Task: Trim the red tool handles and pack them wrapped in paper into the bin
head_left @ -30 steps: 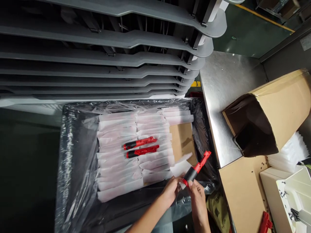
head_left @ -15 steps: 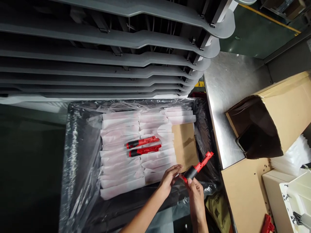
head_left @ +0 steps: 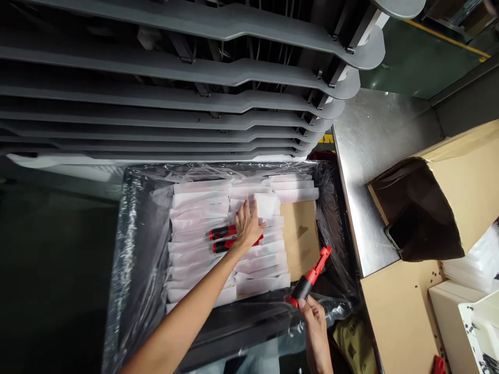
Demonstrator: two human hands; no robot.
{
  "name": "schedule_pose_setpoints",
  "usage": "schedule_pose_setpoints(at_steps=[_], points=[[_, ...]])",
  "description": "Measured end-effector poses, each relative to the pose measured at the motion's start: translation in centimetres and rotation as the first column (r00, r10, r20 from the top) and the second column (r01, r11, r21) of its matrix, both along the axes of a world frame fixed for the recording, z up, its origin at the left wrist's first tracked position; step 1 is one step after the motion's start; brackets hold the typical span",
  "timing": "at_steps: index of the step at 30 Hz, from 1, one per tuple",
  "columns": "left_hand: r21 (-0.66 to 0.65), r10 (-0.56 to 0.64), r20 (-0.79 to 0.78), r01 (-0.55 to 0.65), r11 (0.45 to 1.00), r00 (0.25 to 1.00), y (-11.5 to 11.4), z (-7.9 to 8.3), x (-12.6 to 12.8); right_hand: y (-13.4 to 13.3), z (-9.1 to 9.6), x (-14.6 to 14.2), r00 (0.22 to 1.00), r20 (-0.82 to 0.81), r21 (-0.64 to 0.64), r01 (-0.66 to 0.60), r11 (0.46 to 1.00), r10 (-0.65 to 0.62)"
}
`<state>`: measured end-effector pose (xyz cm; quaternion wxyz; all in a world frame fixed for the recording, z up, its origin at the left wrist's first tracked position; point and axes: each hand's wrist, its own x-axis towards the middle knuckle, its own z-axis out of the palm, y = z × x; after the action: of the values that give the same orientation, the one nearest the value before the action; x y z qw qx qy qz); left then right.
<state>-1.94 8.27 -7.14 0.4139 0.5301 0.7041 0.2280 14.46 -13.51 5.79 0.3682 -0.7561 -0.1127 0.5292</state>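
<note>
My left hand (head_left: 248, 224) lies open, palm down, over the bin, its fingertips against a loose white paper sheet (head_left: 267, 205). Under the palm are two red-and-black tools (head_left: 220, 232) side by side, mostly hidden by the hand, on rows of white paper-wrapped pieces (head_left: 202, 208). Low at the bin's right side, my right hand (head_left: 315, 327) grips a third red-and-black tool (head_left: 307, 280) by its black handle, with the red end pointing up and away from me.
A plastic-lined black bin (head_left: 136, 259) holds the rows and a cardboard sheet (head_left: 300, 239). Grey rack shelves (head_left: 195, 78) overhang the far side. To the right are a steel table (head_left: 370, 156), an open cardboard box (head_left: 440, 208) and a small red part (head_left: 438, 365).
My left hand has left the tool and moved up and left into the bin, and a white sheet now lies beneath its fingers. My right hand still holds the tool.
</note>
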Motion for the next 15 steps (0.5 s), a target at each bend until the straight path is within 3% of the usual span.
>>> schedule_pose_setpoints(at_steps=[4, 8, 11, 15], points=[[-0.006, -0.073, 0.007, 0.073, 0.997, 0.997, 2.5, -0.9, 1.1, -0.5, 0.2, 0.1, 0.998, -0.053, -0.004, 0.012, 1.0, -0.012], [-0.061, -0.113, 0.132, 0.122, 0.991, 0.985, 3.2, 0.1, 0.2, -0.5, 0.4, 0.6, 0.991, -0.134, 0.067, 0.008, 0.998, 0.001], [-0.114, -0.153, 0.319, 0.198, 0.974, 0.935, 1.3, 2.3, -0.1, 0.7, 0.6, 0.7, 0.97, -0.225, 0.131, 0.126, 0.983, -0.094], [-0.183, -0.171, 0.626, 0.357, 0.916, 0.761, -2.9, 6.1, 0.6, 3.1, 1.3, 0.7, 0.889, -0.402, 0.196, 0.316, 0.928, -0.218]])
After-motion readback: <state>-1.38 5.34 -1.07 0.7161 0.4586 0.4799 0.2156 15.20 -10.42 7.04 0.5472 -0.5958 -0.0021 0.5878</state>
